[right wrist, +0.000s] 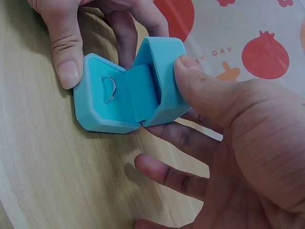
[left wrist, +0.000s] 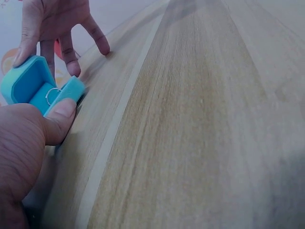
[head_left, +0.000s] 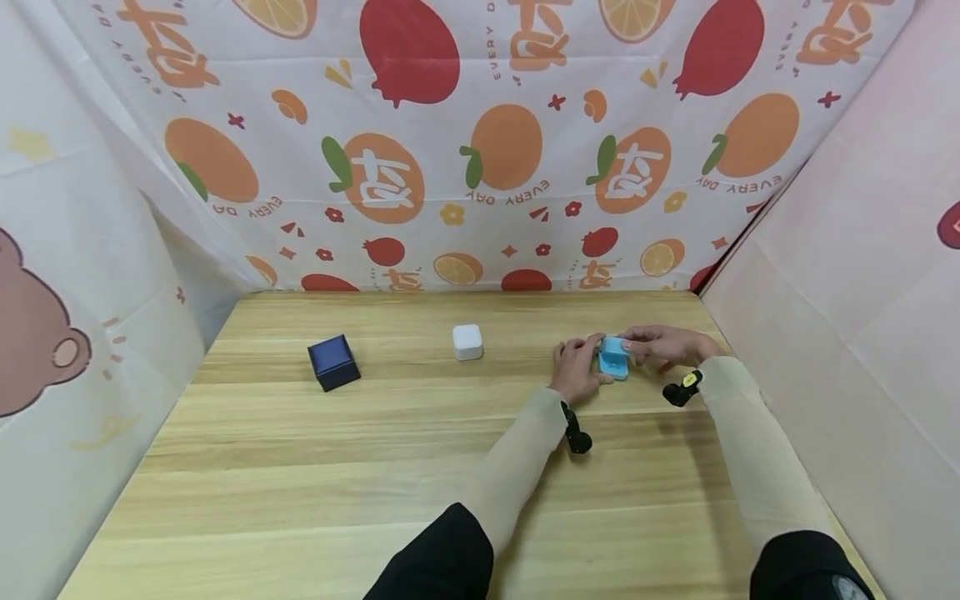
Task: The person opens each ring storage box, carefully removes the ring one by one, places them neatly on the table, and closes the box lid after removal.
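A light blue ring box [head_left: 614, 367] sits on the table with its lid raised. In the right wrist view, a thin silver ring [right wrist: 114, 87] stands in the slot of its base. My left hand [head_left: 576, 372] holds the base, its thumb [left wrist: 63, 110] at the front edge and its fingers round the back. My right hand [head_left: 666, 343] pinches the lid [right wrist: 167, 71] between thumb and index finger; its other fingers are spread apart beside the box.
On the wooden table [head_left: 360, 467], a small white box [head_left: 468, 342] stands near the back middle. A dark blue box [head_left: 334, 363] stands farther left. Fruit-printed cloth [head_left: 506, 192] hangs behind the table's back edge, and pale cloth walls line both sides.
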A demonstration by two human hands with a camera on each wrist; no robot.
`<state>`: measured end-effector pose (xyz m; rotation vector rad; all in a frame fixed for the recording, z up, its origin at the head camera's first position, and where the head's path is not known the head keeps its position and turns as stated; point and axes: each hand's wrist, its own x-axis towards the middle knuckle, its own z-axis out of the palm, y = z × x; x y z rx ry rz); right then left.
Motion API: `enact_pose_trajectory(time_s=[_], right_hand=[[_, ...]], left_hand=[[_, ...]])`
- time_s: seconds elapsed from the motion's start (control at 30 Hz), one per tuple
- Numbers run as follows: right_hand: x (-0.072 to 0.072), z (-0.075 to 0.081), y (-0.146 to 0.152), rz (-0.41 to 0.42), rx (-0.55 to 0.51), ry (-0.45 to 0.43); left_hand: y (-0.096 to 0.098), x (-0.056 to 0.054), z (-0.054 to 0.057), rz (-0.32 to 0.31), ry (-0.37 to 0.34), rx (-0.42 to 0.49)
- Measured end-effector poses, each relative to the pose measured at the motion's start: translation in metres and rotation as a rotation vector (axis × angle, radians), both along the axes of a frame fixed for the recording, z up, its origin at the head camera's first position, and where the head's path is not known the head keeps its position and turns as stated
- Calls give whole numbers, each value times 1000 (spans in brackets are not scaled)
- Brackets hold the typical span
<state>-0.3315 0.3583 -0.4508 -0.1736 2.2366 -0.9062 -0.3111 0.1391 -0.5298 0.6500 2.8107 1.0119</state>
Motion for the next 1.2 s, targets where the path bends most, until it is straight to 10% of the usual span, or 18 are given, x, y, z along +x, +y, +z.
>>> enact_pose_trajectory(time_s=[1.2], right_hand=[[-2,-6,3,-54,-56,-22]], left_hand=[[0,-3,-4,14,-8,48]])
